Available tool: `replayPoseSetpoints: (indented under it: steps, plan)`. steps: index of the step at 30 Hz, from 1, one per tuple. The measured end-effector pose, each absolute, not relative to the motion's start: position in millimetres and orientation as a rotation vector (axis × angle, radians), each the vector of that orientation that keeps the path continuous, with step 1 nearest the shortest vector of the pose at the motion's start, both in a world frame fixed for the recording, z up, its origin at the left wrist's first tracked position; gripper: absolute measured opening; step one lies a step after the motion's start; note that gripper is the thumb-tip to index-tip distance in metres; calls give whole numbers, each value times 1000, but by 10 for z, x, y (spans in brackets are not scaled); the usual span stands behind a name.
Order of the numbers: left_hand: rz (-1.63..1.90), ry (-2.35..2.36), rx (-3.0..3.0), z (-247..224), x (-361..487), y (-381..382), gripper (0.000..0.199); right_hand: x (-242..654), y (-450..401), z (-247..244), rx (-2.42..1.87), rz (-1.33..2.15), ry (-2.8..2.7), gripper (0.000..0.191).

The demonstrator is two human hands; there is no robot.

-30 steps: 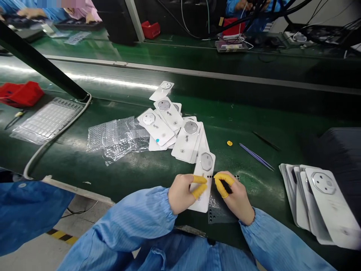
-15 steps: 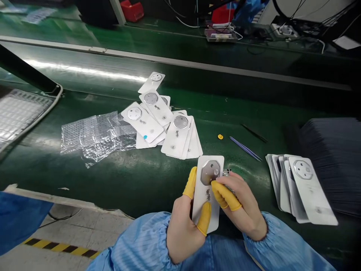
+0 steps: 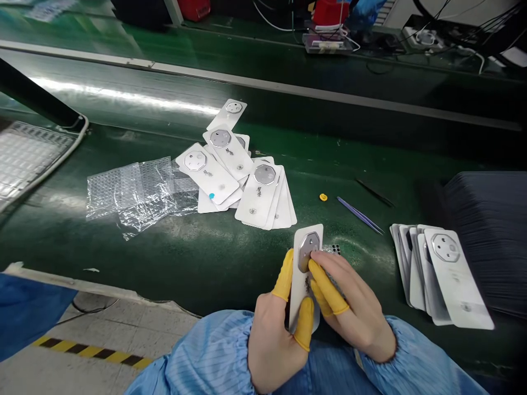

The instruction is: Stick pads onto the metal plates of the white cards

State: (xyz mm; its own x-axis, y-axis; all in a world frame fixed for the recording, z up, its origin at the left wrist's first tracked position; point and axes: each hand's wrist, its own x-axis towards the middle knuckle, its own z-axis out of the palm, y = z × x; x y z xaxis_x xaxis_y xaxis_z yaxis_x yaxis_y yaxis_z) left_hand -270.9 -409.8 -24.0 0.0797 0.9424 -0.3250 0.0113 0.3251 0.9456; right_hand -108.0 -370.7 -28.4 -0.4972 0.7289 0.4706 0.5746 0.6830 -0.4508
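Note:
My left hand (image 3: 278, 334), with yellow finger cots on its thumb and a finger, is closed around a white phone back cover (image 3: 302, 285). The cover is held upright and tilted. Near its top sits a shiny octagonal camera plate (image 3: 308, 247), with dark characters below it. My right hand (image 3: 354, 307), also wearing yellow cots, has its fingers pressed together against that plate. Whatever its fingertips may hold is too small or hidden to make out. Partly behind the right hand lies a small clear sheet with black dots (image 3: 332, 249).
White covers (image 3: 259, 203) lie piled beside clear bubble bags (image 3: 140, 192). Purple tweezers (image 3: 359, 214), dark tweezers (image 3: 374, 192) and a rolled yellow finger cot (image 3: 323, 197) lie ahead. More covers (image 3: 457, 285) are fanned at right, beside stacked dark trays (image 3: 494, 236).
The cover has turned in my left hand, so it now shows narrower and more edge-on. My right fingers stay at the camera plate. The view has shifted slightly.

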Motion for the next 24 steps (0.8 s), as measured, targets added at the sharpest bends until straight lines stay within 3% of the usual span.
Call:
replayPoseSetpoints:
  steps: [7,10,16,20,24]
  plan:
    - [909,1337,1027,-323,-2705,-4126,60,-1185,-3756,-341,-934,292,-2344,41]
    - [948,1277,1013,-380,-2708,-4086,56,-1150,-3740,-426,-939,376,-2306,47]
    - [1067,899,708,-275,-2760,-3813,63,-1169,-3684,-471,-1231,885,-1520,53]
    - [1110,1013,723,-258,-2781,-3671,41,-1270,-3717,-451,-1196,1106,-1362,36]
    - [1175,1159,761,-291,-2756,-3659,29,-1328,-3768,-427,-1224,1108,-1395,38]
